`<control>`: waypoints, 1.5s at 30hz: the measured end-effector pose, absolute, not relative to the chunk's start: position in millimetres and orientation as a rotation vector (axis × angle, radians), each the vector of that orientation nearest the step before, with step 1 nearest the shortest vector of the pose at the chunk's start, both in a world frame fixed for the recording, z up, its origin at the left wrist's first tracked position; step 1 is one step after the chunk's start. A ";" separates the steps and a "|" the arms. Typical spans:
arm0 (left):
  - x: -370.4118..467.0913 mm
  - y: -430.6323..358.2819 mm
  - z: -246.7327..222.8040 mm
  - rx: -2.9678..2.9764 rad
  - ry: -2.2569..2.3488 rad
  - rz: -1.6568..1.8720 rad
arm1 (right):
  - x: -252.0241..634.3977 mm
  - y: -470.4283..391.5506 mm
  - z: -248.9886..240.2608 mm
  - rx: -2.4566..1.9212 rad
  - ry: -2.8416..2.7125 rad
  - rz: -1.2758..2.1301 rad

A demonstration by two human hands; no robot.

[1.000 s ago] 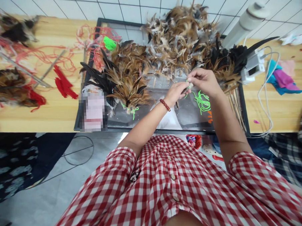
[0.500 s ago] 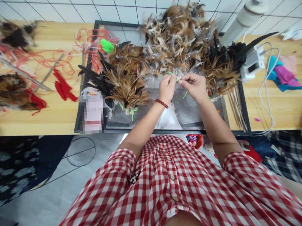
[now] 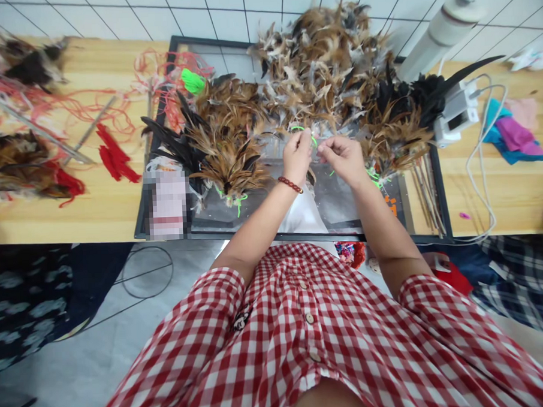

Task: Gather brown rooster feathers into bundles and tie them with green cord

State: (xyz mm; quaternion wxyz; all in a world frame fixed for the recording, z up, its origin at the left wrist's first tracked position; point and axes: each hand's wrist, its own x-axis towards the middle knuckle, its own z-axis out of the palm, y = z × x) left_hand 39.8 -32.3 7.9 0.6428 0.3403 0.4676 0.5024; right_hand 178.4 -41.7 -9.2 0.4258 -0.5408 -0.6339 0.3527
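Over the middle of a dark-framed tray (image 3: 343,207), my left hand (image 3: 297,157) pinches a green string (image 3: 314,140) that loops beside its fingertips. A red bead bracelet circles that wrist. Just to the right, my right hand (image 3: 343,158) has thumb and forefinger pressed together; anything between them is too small to make out. The hands are slightly apart. A large heap of brown and white feathers (image 3: 315,75) lies beyond them. Brown feather bunches with green ties stand to the left (image 3: 228,151) and right (image 3: 389,129).
A white bottle (image 3: 444,34) and a white power strip (image 3: 461,114) stand at the back right, with a cable. Thin sticks (image 3: 426,197) lie inside the tray's right edge. Red yarn (image 3: 116,153) lies on the left. People sit at both sides.
My hands have moved apart a little, the left one shifting slightly left. The green string now shows between them, and orange pieces show by my right forearm.
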 end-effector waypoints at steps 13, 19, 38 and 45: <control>40.3 -36.1 13.6 0.570 1.060 1.157 | 171.5 -46.8 1.9 -1.316 -1.471 1.035; 36.9 -37.2 11.2 0.696 0.892 1.013 | 203.8 -33.8 -4.4 -1.314 -1.637 0.850; 45.6 -38.6 -16.4 1.520 0.965 0.948 | 217.7 -24.9 33.8 -1.087 -2.175 0.405; 42.1 -24.5 -37.7 1.542 0.987 1.111 | 211.7 -30.1 14.2 -1.087 -1.978 0.569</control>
